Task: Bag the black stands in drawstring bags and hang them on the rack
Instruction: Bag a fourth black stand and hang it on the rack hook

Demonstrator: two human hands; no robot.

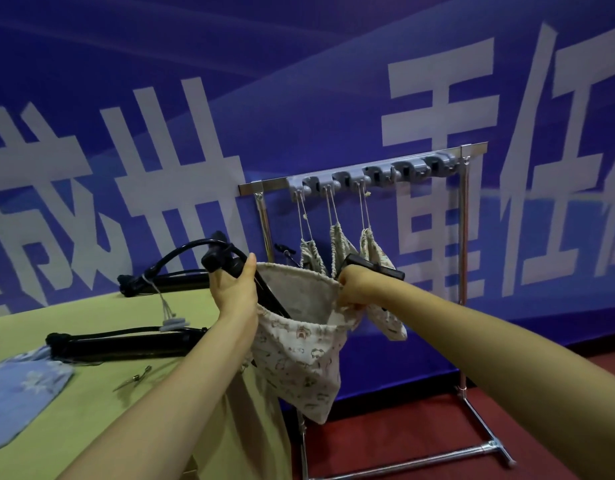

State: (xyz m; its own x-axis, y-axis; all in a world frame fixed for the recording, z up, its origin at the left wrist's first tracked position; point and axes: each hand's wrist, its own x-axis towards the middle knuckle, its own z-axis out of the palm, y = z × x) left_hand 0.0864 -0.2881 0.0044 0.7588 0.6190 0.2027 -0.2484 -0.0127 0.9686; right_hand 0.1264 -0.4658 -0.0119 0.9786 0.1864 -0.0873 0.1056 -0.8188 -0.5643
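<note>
From the head view, my left hand [234, 289] gripped a black stand [242, 277] and one rim of the printed drawstring bag [299, 355] — my right hand [351, 289] pinched the opposite rim, holding the mouth wide. The stand's lower end sat inside the bag. Behind, three bags hung on the rack [361, 174].

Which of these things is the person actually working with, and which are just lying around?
In use: left hand, right hand, open bag, stand going in, rack, hung bags, two stands on the table.
Lying about: blue cloth, metal pins.
</note>
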